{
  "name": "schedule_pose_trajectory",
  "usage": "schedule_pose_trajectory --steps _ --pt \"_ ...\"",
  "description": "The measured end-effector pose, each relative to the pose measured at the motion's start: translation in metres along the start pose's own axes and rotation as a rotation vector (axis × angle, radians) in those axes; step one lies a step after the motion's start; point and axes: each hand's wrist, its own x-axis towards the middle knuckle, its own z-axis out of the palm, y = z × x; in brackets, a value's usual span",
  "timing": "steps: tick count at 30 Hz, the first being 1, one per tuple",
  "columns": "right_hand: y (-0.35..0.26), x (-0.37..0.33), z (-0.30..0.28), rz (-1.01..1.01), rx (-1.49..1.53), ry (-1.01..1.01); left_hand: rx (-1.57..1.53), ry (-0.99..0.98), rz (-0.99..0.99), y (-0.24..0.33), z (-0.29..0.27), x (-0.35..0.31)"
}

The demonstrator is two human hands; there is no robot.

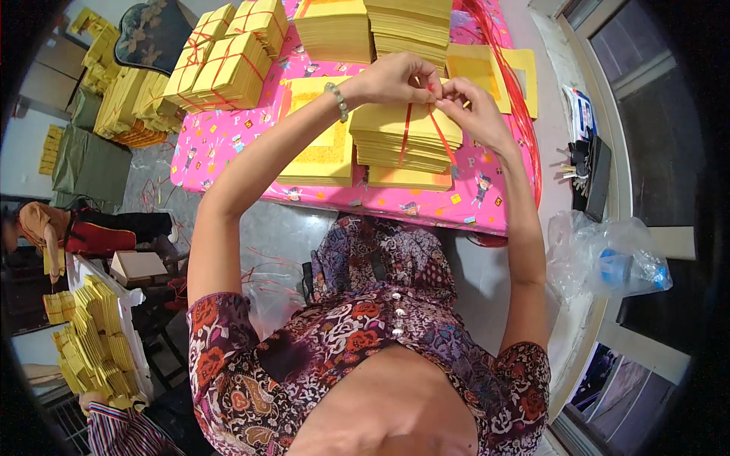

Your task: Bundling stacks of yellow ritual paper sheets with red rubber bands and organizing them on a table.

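A stack of yellow paper (380,146) lies near the front edge of the table, with a red string (405,131) running around it. Above its top, my left hand (399,78) and my right hand (475,112) meet, fingertips almost touching. Both pinch the red string where its ends come together; the exact crossing is partly hidden by the fingers. Under and beside this stack lie more yellow sheets (313,169), some with an orange-gold patch. A beaded bracelet (337,102) circles my left wrist.
Tied yellow bundles (228,72) and taller stacks (334,34) stand on the pink patterned tablecloth (266,131). Loose red strings (525,129) hang along its right side. A windowsill to the right bears a plastic bag (608,262). At the left, other people work beside yellow paper piles (95,338).
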Motion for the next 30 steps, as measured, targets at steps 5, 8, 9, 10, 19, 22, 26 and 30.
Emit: schedule_pose_trajectory --steps 5,8,9,10,19,22,26,30 --pt "0.007 0.000 0.006 0.081 0.078 0.020 0.347 0.151 0.194 0.007 0.006 -0.010" --pt "0.010 -0.001 0.006 0.118 0.028 0.035 0.484 0.220 0.257 0.010 0.016 -0.011" --pt "0.012 -0.001 0.006 0.114 0.053 0.039 0.542 0.267 0.293 0.010 0.019 -0.012" --pt "0.014 -0.002 0.006 0.110 0.078 0.044 0.545 0.265 0.297 0.010 0.021 -0.013" --pt "0.027 0.011 0.002 0.019 0.125 -0.010 0.663 0.421 0.445 -0.005 0.032 -0.022" --pt "0.033 0.013 0.006 -0.016 0.231 0.017 0.645 0.418 0.440 -0.005 0.031 -0.023" --pt "0.028 0.012 0.003 0.012 0.208 -0.017 0.566 0.470 0.480 -0.009 0.032 -0.022" --pt "0.015 0.008 0.005 -0.018 0.088 -0.004 0.448 0.510 0.353 -0.008 0.033 -0.022"
